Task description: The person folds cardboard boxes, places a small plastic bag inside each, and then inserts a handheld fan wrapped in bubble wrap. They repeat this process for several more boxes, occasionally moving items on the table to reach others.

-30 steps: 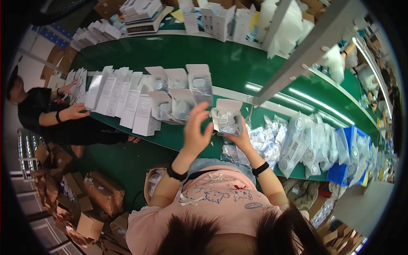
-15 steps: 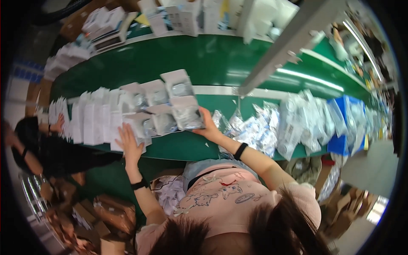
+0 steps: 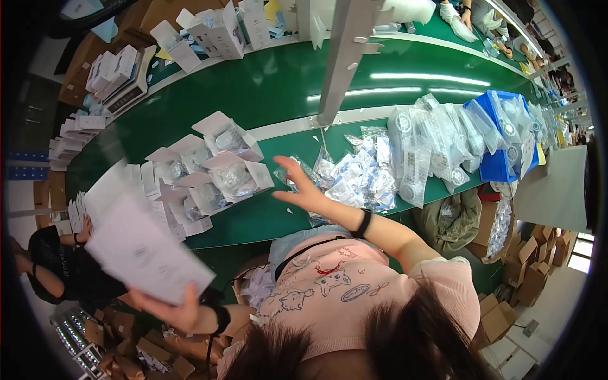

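At eight o'clock, a blurred white carton (image 3: 149,253) is gripped at its lower edge by the left hand (image 3: 174,311). It looks light, stiffish and easily creased, probably smooth card; pinching an edge, clear of the broad panel, should suit it. The right hand (image 3: 299,189) is spread and holds nothing, with open boxes (image 3: 256,179) at its nine o'clock.

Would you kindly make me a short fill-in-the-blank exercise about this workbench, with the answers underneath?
1. The cardboard in the left hand is ____ in colour.
2. The right hand holds ____.
3. The bench has a ____-coloured top.
4. The bin toward the right is ____ in colour.

Missing words: white; nothing; green; blue.
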### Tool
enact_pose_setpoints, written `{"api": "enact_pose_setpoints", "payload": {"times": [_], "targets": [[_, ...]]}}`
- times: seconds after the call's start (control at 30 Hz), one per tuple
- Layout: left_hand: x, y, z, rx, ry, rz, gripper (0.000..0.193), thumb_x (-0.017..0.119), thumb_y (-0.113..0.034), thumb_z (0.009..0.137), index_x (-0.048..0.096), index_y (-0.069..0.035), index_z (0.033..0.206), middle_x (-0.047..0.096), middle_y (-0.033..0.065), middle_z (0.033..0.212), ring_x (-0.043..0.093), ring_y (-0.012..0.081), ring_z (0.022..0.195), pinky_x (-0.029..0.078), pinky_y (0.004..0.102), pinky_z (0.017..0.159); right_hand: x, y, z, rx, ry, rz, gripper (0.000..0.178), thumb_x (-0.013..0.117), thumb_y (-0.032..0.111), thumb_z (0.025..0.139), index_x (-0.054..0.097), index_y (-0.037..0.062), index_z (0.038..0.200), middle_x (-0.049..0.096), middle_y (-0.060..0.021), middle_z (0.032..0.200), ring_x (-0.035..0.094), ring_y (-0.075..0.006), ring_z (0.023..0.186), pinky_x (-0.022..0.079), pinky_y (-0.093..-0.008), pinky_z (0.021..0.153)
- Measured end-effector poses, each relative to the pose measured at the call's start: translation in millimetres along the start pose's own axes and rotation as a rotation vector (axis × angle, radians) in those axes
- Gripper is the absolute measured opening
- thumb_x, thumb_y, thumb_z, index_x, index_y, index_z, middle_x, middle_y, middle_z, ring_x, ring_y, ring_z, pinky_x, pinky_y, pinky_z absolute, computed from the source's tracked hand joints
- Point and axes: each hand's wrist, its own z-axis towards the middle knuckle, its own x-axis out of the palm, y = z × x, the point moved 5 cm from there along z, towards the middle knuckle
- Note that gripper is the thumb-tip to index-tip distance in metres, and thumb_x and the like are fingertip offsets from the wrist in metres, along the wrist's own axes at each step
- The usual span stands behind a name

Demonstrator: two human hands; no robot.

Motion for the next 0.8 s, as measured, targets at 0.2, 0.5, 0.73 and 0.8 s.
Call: {"api": "enact_pose_setpoints", "payload": {"times": [0.2,0.5,0.73,0.8], "targets": [[213.0,-7.1,-16.8,0.291,0.825,0.171,0.069,0.072,-0.033,0.062,0.039,-0.006,0.117,0.024,0.0218,0.131,0.029,0.0366,0.118,0.023,0.0449,0.096,-70.0,80.3,-72.2,0.083,-0.052,0.834,0.113,0.075,0.053,0.050,0.013,0.0130,0.135,0.022,-0.0084,0.138,0.022,-0.0254,0.127,0.022,-0.0410,0.102],[293.2,-0.7,-27.4,0.019,0.670,-0.369,0.096,0.078,-0.013,0.053,0.022,-0.008,0.130,0.027,0.0174,0.123,0.031,0.0335,0.114,0.031,0.0380,0.093,-204.3,21.9,-158.6,0.116,-0.192,-0.289,0.067,0.056,0.033,0.077,0.028,0.0031,0.130,0.035,-0.0124,0.130,0.032,-0.0259,0.120,0.030,-0.0379,0.096],[280.7,29.2,-42.6,-0.013,0.703,-0.174,0.088,0.076,-0.009,0.052,0.031,-0.018,0.127,0.025,0.0177,0.123,0.037,0.0336,0.109,0.037,0.0366,0.088,-264.9,4.0,-159.8,0.683,-0.596,-1.301,0.062,0.058,0.027,0.074,0.033,0.0068,0.127,0.045,-0.0196,0.103,0.041,-0.0384,0.102,0.039,-0.0434,0.081],[282.3,41.7,-44.7,0.059,0.658,0.020,0.081,0.075,-0.008,0.052,0.036,-0.017,0.123,0.027,0.0182,0.121,0.039,0.0336,0.106,0.038,0.0367,0.087,-265.1,-12.9,-161.2,0.725,-0.679,-1.217,0.060,0.058,0.024,0.073,0.036,0.0075,0.126,0.046,-0.0200,0.099,0.042,-0.0393,0.099,0.039,-0.0443,0.079]]}}
